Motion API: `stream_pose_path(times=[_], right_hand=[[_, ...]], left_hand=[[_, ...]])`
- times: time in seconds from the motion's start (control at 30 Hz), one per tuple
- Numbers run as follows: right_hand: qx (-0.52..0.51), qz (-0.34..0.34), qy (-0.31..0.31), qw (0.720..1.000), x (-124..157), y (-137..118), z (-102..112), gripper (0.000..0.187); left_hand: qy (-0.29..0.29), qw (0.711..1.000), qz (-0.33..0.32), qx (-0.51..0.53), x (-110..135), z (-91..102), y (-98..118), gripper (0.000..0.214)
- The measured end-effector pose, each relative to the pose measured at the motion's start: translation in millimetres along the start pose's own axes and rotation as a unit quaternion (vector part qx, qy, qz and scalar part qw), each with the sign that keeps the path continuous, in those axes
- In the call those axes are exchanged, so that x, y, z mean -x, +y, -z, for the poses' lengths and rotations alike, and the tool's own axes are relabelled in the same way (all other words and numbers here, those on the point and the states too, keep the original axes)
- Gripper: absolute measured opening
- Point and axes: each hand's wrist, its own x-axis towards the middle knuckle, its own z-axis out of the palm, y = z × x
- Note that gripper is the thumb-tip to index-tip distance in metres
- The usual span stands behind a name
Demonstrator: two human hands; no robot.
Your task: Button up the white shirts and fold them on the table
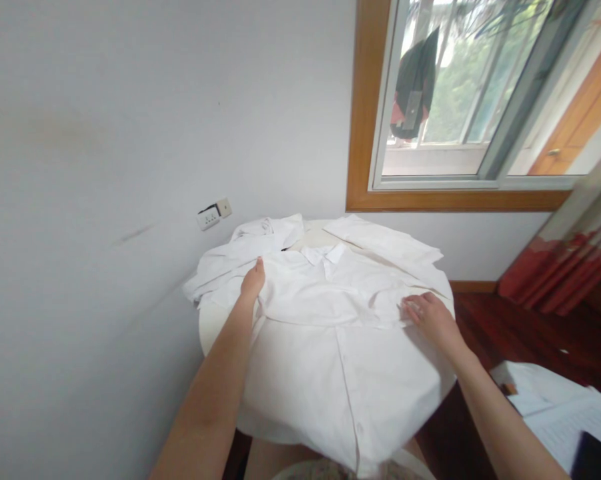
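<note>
A white button-up shirt (305,373) lies front side up across a round white table (211,328), its collar (325,257) toward the wall and its hem hanging over the near edge. One sleeve (330,303) appears to run crosswise over the chest. At the shirt's left side, my left hand (253,279) grips the cloth, thumb on top and the other fingers mostly hidden. On the right, my right hand (434,321) pinches the end of the crosswise cloth between thumb and fingers.
More white folded cloth lies at the table's back left (240,250) and back right (387,243). The wall with a power socket (209,217) borders the table. Papers (570,420) and a dark flat object (597,460) sit at lower right. A curtain (565,260) hangs beside the window.
</note>
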Motion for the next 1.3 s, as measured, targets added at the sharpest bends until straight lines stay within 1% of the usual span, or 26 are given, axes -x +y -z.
stream_pose_path(times=[0.1,0.2,0.27,0.37,0.47,0.53,0.6,0.7,0.77,0.9,0.97,1.1,1.17,1.23,1.3], right_hand=[[0.029,-0.04,0.0,0.999,-12.7,-4.7,-7.3,0.042],[0.051,-0.084,-0.028,0.995,-22.1,-11.4,-10.7,0.051],[0.067,-0.095,-0.031,0.993,-26.3,-14.8,-11.8,0.051],[0.076,-0.075,0.019,0.994,-29.1,-17.4,-11.9,0.038],[0.018,-0.037,0.075,0.996,-26.0,-14.8,-8.2,0.027],[-0.054,-0.024,0.105,0.993,-20.0,-10.0,-3.0,0.027],[-0.109,-0.026,0.146,0.983,-11.0,-4.2,3.5,0.03],[-0.135,-0.045,0.199,0.97,6.5,1.7,13.3,0.034],[-0.149,-0.067,0.189,0.968,19.5,1.7,17.9,0.036],[-0.169,-0.152,0.126,0.966,41.3,-3.2,22.3,0.035],[-0.165,-0.175,0.128,0.962,48.3,-3.8,25.1,0.035],[-0.129,-0.195,0.176,0.956,58.3,2.9,37.0,0.036],[-0.109,-0.208,0.184,0.954,63.8,8.3,42.7,0.037],[-0.095,-0.204,0.151,0.962,69.8,13.6,43.4,0.036],[-0.096,-0.179,0.102,0.974,75.4,18.0,37.9,0.036]], left_hand=[[-0.014,0.999,0.036,0.009,2.0,-7.0,1.6,0.075],[-0.009,0.998,0.057,0.016,10.1,-12.8,3.8,0.064],[-0.002,0.998,0.056,0.016,14.7,-14.6,3.7,0.056],[-0.001,1.0,0.03,0.009,17.3,-13.9,1.3,0.049],[0.001,1.0,0.017,-0.004,17.1,-12.0,-0.8,0.047],[0.005,1.0,0.016,-0.012,17.3,-11.3,-0.9,0.046],[0.013,1.0,0.013,-0.016,18.1,-10.9,-0.2,0.045],[0.021,0.999,0.011,-0.022,19.5,-9.9,1.4,0.043],[0.024,0.999,0.011,-0.026,20.0,-8.8,2.4,0.042],[0.022,0.999,0.016,-0.019,19.6,-6.8,3.3,0.043],[0.007,1.0,0.019,0.002,18.2,-6.6,2.9,0.047],[-0.035,0.997,0.028,0.067,13.6,-7.3,2.4,0.059],[-0.068,0.993,0.032,0.088,12.3,-7.4,3.8,0.063],[-0.104,0.99,0.025,0.088,12.9,-6.8,6.6,0.065],[-0.116,0.991,0.009,0.066,15.6,-5.4,10.4,0.065]])
